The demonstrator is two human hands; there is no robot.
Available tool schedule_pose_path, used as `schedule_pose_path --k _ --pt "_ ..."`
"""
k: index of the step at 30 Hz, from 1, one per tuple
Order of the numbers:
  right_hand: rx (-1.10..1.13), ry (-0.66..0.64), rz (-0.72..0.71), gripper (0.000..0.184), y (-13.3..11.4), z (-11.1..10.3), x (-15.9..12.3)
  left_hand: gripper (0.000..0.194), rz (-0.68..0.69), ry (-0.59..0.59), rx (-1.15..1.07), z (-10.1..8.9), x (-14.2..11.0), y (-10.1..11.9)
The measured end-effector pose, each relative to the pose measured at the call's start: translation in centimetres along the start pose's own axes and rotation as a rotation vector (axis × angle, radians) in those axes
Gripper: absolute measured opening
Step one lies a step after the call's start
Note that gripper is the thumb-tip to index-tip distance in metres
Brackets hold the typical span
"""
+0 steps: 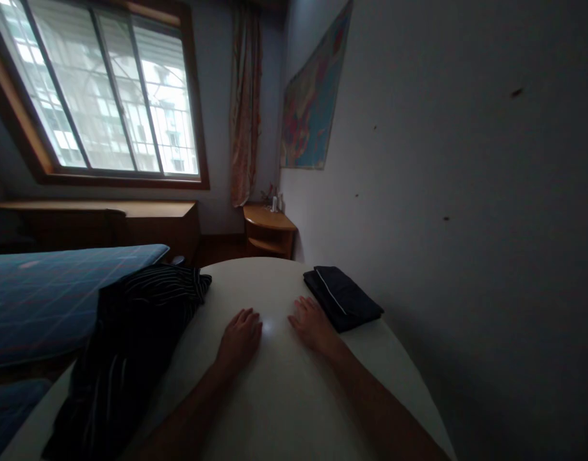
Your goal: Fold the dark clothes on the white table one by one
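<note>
Left to right: a dark striped garment (135,326) lies heaped along the white bench (275,403); the person's left hand (240,336), empty, palm down, fingers loosely bent; the right hand (313,323), empty, fingers slightly spread; just beside it, a folded dark cloth (346,296), contact uncertain.

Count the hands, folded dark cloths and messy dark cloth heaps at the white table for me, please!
Hands: 2, the left hand and the right hand
Folded dark cloth: 1
Messy striped heap: 1
Total: 4
</note>
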State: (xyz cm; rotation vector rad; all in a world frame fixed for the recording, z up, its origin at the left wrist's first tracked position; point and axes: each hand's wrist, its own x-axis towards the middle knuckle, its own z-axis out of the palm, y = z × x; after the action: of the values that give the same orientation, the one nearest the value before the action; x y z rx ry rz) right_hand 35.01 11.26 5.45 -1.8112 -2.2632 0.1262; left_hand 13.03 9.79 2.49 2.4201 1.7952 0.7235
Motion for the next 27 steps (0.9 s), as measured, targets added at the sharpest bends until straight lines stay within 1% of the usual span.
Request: schedule_pose_path --k 2,4,6,8,10,11,13,15,16,17,19,21,24,27 --pt "0.031 -0.044 0.048 0.064 -1.3 1.6 -1.0 0.037 -0.026 0.006 0.028 -0.8 0.0 0.3" --pt "0.051 -0.034 0.084 0.065 -1.8 2.4 -1.6 0.04 -0.046 0.036 0.095 -2.6 0.2 0.4" --pt "0.065 -0.019 0.084 0.063 -1.7 2.5 -1.9 0.041 -0.091 0.104 0.197 -5.4 0.5 -0.1" --pt "0.074 -0.034 0.077 0.06 -1.5 2.2 -1.8 0.043 -0.182 0.199 0.292 -8.5 0.8 -1.2" --pt "0.074 -0.039 0.078 0.06 -1.4 2.0 -1.7 0.047 -0.316 0.316 0.367 -11.2 0.9 -2.9" --pt "0.072 -0.037 0.081 0.06 -1.4 1.9 -1.7 0.05 -0.393 0.364 0.396 -12.2 0.9 -3.8" --pt "0.071 -0.032 0.084 0.06 -1.4 1.9 -1.6 0.06 -0.546 0.402 0.413 -13.4 0.6 -5.7" --pt "0.071 -0.023 0.075 0.06 -1.4 2.0 -1.6 0.067 -0.68 0.36 0.361 -13.8 0.2 -7.3" --pt "0.071 -0.019 0.074 0.06 -1.4 2.0 -1.6 0.067 -0.726 0.326 0.329 -13.8 0.0 -7.8" --pt "0.072 -0.018 0.073 0.06 -1.4 2.0 -1.6 0.062 -0.756 0.297 0.303 -13.9 -0.1 -8.2" --pt "0.074 -0.02 0.076 0.06 -1.4 2.1 -1.6 0.045 -0.741 0.294 0.27 -14.1 -0.2 -8.4" --pt "0.074 -0.028 0.082 0.06 -1.3 2.2 -1.6 0.034 -0.668 0.338 0.243 -14.6 -0.1 -8.1" --pt "0.068 -0.015 0.076 0.06 -1.2 2.3 -1.4 0.035 -0.576 0.401 0.195 -15.5 0.4 -6.9" --pt "0.085 0.025 0.055 0.056 -1.2 2.3 -1.3 0.038 -0.485 0.429 0.162 -16.2 1.0 -5.0"
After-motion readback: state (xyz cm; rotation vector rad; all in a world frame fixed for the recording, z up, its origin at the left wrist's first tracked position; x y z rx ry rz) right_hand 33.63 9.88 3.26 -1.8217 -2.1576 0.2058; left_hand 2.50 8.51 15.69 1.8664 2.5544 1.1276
